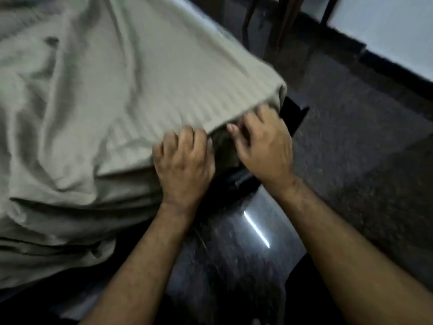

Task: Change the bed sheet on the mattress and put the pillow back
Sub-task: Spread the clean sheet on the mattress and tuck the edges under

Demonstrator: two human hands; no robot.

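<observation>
A pale striped bed sheet [121, 95] covers the mattress and fills the left and upper part of the head view, with loose folds hanging down the near side. At the mattress corner both hands meet at the sheet's edge. My left hand [185, 165] grips the hanging edge with curled fingers. My right hand [262, 146] has its fingertips tucked under the sheet at the corner, fingers curled into the cloth. A dark strip of the mattress side [226, 146] shows between the two hands. No pillow is in view.
The black bed frame corner [293, 116] juts out just right of my hands. Dark speckled floor [363, 137] lies to the right and below. Dark wooden chair legs [281, 22] stand at the top, by a pale wall [386, 26].
</observation>
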